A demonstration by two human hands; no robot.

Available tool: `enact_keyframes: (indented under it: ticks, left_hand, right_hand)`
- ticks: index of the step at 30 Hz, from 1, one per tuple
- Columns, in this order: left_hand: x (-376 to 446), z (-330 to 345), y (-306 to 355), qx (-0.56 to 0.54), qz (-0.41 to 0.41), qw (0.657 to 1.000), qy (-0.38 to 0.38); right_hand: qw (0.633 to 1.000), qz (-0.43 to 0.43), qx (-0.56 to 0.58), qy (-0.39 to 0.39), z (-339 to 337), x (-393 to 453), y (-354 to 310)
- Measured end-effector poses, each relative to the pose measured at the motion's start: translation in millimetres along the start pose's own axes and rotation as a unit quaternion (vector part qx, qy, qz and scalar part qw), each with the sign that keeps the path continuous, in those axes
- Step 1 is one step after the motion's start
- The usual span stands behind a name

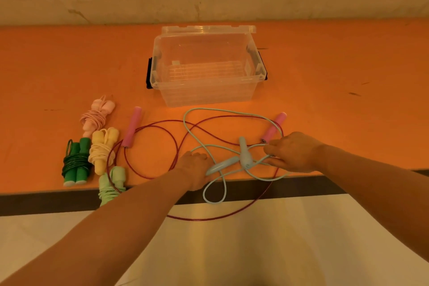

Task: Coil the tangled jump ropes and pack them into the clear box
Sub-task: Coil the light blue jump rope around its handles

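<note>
A clear box (204,90) stands open and empty at the back of the orange table, its lid tipped up behind it. In front of it two ropes lie tangled: a light blue rope (197,139) with two blue handles (243,152) and a thin red rope (176,144) with pink handles (132,129). My left hand (195,169) grips one blue handle near the table's front edge. My right hand (292,153) pinches the blue cord beside the right pink handle (275,126). Loops of both ropes hang over the table edge.
Several coiled ropes lie at the left: a pink bundle (97,116), a yellow bundle (103,148), a dark green bundle (76,162) and a pale green bundle (111,186) at the table edge (58,199). A wall rises behind the table.
</note>
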State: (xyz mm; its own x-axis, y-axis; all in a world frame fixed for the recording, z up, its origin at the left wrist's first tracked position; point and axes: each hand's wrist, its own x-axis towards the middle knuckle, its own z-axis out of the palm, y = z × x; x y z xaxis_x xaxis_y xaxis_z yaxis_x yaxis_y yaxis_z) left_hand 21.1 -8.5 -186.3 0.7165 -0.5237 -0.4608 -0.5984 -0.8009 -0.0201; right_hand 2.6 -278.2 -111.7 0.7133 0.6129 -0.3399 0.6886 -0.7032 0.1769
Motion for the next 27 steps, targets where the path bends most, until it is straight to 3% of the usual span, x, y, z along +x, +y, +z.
enact_keyframes:
  ticks: [5,10,13,15,17,18,22,27]
  left_hand:
    - [14.9,4.1,15.5,-0.038,-0.053,0.997,-0.036]
    - [18.0,-15.9,4.2,-0.219,-0.162,0.962,0.014]
    - [17.4,-23.3,-14.3,-0.415,-0.285,0.862,0.060]
    - [16.2,-26.5,-17.4,-0.558,-0.323,0.759,0.087]
    - [13.6,-30.3,-10.4,-0.678,-0.310,0.662,0.073]
    - [12.3,-32.3,-4.1,-0.705,-0.297,0.642,0.053]
    - [19.5,-31.1,28.5,-0.717,-0.260,0.646,-0.026]
    - [39.5,-30.0,60.8,-0.762,-0.236,0.602,-0.026]
  right_hand:
    - [1.000,0.017,0.012,0.000,4.1,-11.1,-1.4]
    - [0.998,0.042,0.051,-0.022,14.2,-18.9,1.4]
    - [0.997,0.040,0.064,-0.020,14.7,-14.2,-1.7]
    - [0.997,0.035,0.065,-0.015,14.2,-9.1,-5.3]
    - [0.997,0.026,0.066,-0.022,13.3,-4.8,-10.2]
    - [0.997,0.020,0.067,-0.026,12.9,-3.3,-12.9]
    - [0.997,0.010,0.071,-0.029,12.1,-1.8,-18.1]
    - [0.996,0.017,0.084,-0.034,10.8,-7.3,-23.8]
